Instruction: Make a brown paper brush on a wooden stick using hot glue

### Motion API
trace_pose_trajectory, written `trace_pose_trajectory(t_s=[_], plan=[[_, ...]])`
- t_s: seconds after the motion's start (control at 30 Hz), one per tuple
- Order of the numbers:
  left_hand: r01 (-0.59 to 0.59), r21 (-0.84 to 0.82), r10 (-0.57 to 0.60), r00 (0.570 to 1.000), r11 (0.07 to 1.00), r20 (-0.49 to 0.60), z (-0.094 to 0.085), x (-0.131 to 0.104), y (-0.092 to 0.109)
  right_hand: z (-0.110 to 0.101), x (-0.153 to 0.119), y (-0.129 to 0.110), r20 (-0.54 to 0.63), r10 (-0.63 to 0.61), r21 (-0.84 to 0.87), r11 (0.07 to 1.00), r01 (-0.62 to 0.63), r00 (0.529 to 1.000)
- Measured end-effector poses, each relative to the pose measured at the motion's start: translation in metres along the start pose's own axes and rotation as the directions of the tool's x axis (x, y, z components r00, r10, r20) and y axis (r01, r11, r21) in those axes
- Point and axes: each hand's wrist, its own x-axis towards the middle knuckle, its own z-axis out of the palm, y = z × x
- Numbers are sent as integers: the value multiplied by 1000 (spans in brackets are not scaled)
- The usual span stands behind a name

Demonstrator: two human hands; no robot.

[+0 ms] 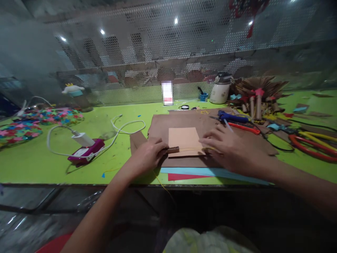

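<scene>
My left hand point(149, 153) is closed on a short brown roll point(173, 149), which looks like rolled paper, over the lower left edge of a peach paper square point(183, 137). From the roll a thin yellow string point(191, 149) stretches across the square to my right hand point(229, 151). The right fingertips pinch it near the square's right edge, with the other fingers stretched over the paper. Beneath the square lies a brown cardboard sheet point(160, 128). A loose string end trails below my left hand over the table edge.
Right of the cardboard are a blue glue gun point(233, 117), red-handled scissors point(310, 147) and a pile of brown paper pieces point(259, 105). A purple power socket point(85, 151) with a white cable sits left. Blue paper point(189, 171) lies at the front edge; a white jug point(219, 92) stands behind.
</scene>
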Motion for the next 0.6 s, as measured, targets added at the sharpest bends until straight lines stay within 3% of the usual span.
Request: trace_pose_trajectory(t_s=[0.13,0.27,0.6], plan=[[-12,15,12,1000,1000,-19,1,0,-2,20,25,-25,12,-98,27,995,98,995],[-27,10,27,999,1000,-26,3,0,-5,37,37,-32,58,-131,-26,991,133,990],[-32,-15,31,999,999,-32,0,-3,-5,39,31,-29,70,-144,3,990,144,987]])
